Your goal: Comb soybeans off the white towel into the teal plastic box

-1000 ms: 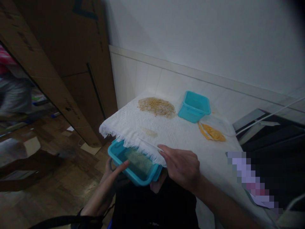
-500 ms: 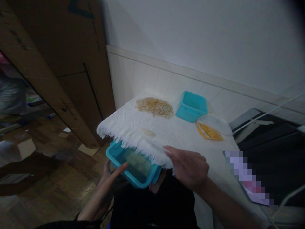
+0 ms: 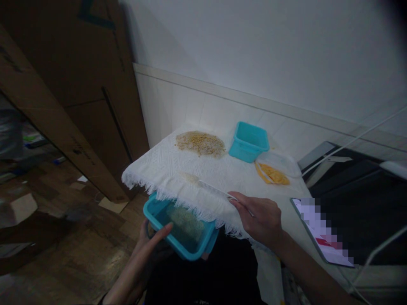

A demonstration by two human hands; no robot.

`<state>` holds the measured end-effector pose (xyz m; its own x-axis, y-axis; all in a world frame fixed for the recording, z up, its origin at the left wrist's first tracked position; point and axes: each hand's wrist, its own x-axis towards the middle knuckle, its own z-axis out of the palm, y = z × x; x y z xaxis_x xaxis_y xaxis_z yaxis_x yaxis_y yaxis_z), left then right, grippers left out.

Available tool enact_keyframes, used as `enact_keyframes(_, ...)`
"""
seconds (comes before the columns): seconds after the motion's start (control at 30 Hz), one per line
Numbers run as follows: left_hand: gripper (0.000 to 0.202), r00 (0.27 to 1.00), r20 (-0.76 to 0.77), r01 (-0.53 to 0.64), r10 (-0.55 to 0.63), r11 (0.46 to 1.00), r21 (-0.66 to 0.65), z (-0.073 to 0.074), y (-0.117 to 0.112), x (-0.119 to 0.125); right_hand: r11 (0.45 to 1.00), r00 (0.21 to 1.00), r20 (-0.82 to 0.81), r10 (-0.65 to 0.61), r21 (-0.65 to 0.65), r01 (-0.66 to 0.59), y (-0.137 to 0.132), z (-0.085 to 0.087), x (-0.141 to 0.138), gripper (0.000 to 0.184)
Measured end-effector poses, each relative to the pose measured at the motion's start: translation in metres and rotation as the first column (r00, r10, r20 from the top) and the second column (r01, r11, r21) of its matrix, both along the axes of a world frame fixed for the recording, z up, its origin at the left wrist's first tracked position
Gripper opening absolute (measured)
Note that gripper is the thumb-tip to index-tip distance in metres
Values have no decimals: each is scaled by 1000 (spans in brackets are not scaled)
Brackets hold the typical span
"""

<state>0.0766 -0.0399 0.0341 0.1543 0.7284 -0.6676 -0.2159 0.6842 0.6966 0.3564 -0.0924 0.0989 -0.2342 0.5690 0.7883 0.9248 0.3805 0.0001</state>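
My left hand point(image 3: 149, 243) grips a blue plastic container point(image 3: 184, 254) by its near-left side, thumb over the rim. Pale small grains point(image 3: 186, 222) lie inside it. The container is under the fringed edge of a white cloth point(image 3: 159, 169), which covers part of its opening. My right hand point(image 3: 259, 218) is closed round a slim white tool point(image 3: 219, 189); its flat far end lies low over the cloth, beside a thin patch of pale grains point(image 3: 190, 178). Farther back on the cloth is a spread heap of yellowish beans mixed with pale grains point(image 3: 201, 143).
A second blue container point(image 3: 249, 142) stands near the wall. Beside it are a yellow cloth-like item point(image 3: 272, 173) and a clear lid point(image 3: 282, 163). A tablet point(image 3: 321, 235), dark equipment and white cables are to the right. Tall cardboard point(image 3: 95, 127) stands at left.
My right hand has shifted slightly right and the tool's white end now shows plainly over the cloth. The blue container in my left hand has dropped slightly. The view has turned a little.
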Motion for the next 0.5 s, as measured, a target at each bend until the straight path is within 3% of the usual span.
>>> enact_keyframes(0.17, 119, 1000, 0, -3, 3, 1000, -3, -1, 1, 1, 999, 999, -2, -48, 11, 48, 1, 6, 7, 18)
enact_keyframes(0.5, 122, 1000, -9, -16, 16, 1000, -20, 2, 3, 0, 999, 995, -80, 53, 1, -53, 28, 1, 5, 18)
